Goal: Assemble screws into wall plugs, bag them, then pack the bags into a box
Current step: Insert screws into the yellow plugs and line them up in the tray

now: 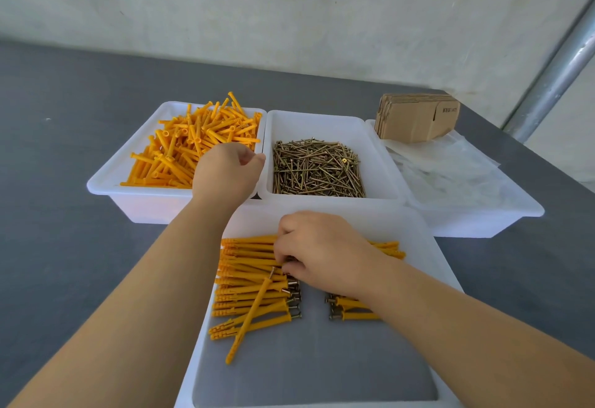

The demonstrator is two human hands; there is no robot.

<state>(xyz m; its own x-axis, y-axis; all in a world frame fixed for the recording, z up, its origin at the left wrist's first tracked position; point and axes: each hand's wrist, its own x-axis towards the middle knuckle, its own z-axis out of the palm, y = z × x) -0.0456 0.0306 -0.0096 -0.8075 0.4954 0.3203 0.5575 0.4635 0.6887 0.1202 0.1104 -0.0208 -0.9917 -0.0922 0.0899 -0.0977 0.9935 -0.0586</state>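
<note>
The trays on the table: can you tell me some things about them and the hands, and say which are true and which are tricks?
1. The loose orange wall plugs fill the far left tray. True.
2. The screws lie in the tray furthest right. False: they are in the middle tray; the right tray holds clear bags and flat cardboard boxes.
3. The right hand rests on the assembled plugs in the near tray. True.
4. The left hand is over the cardboard boxes. False: it is at the near right corner of the plug tray.
</note>
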